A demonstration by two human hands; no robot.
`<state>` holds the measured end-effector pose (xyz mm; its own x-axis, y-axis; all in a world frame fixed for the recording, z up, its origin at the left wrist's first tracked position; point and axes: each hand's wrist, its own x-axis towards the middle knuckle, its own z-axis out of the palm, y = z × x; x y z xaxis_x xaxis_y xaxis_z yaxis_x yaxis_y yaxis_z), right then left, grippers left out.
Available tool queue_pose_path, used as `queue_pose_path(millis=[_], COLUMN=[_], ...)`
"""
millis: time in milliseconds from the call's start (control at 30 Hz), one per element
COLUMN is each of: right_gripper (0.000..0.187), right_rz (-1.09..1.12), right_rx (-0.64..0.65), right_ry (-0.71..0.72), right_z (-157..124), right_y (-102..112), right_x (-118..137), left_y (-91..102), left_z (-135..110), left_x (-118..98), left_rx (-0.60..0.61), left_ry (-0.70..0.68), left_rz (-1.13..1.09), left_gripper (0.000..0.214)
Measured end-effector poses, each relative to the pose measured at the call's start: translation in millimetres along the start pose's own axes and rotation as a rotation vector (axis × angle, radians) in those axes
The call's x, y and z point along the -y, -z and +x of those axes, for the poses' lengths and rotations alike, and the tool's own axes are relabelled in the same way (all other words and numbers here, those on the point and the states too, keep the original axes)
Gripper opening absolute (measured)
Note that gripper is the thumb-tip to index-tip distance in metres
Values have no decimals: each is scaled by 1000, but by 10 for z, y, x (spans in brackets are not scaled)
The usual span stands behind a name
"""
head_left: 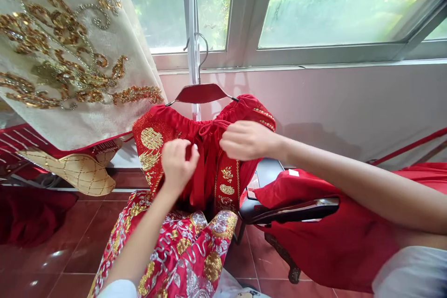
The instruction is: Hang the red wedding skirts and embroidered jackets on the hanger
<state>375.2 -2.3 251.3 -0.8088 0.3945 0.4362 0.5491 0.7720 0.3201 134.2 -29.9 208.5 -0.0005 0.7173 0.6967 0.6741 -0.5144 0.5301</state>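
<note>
Red trousers or a skirt with a gathered drawstring waist and gold patterned panels hang from a hanger with a dark red middle and metal arms. A thin cord is tied in a bow at the front of the waist. Just right of the bow, my right hand is closed in a fist in front of the garment. My left hand is lower and to the left, its fingers curled in front of the gold-patterned side. What either hand holds, if anything, is hidden.
A cream cloth with gold sequins hangs at upper left. Below lies an embroidered red and silver garment. Red cloth drapes over a black chair at right. The pink wall and windows stand behind.
</note>
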Motion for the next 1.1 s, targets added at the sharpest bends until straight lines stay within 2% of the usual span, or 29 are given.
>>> queue_pose_path(millis=[67,133,233,300,367,467,567,633,700,800,867,933,1033,1100], right_gripper=[21,17,13,16,20,19,16,11,11,32,47,57,63,66], right_rz=[47,60,52,105,216,422,665,783,850,985,1189,1385,1490,1512], right_rx=[137,233,364,412,439,548,686,738,769,778,728,645,583,594], right_ry=[168,214,162,127,56,-152,-466,-689,-834,-941,-1054,-1156,-1177,-1141], right_z=[34,57,51,35,20,3,-27,-60,-98,-153,-181,-201,-230,-251], right_y=[-160,-301,-402,-412,-426,-535,-748,-896,-1011,-1109,-1146,-1174,-1206,-1213], right_x=[146,224,226,215,235,328,437,484,495,451,408,375,360,366], left_y=[-331,-659,-1048,-1191,-1221,-1107,-982,-960,-979,-1021,-1041,-1068,-1157,-1252], left_z=[-286,-474,-627,-700,-770,-856,-905,-931,-963,-1029,-1087,-1148,-1216,-1228], left_x=[-92,-81,145,372,573,708,660,612,596,617,615,577,486,452], left_rx=[-20,-14,-8,3,14,63,112,102,88,1,-111,-160,-71,-1], left_ry=[101,186,247,275,306,340,377,393,385,342,282,176,70,162], left_rz=[84,177,247,201,89,-115,-262,-303,-299,-207,-123,-88,-142,-177], left_gripper=[24,42,67,68,55,26,15,15,17,21,22,20,22,34])
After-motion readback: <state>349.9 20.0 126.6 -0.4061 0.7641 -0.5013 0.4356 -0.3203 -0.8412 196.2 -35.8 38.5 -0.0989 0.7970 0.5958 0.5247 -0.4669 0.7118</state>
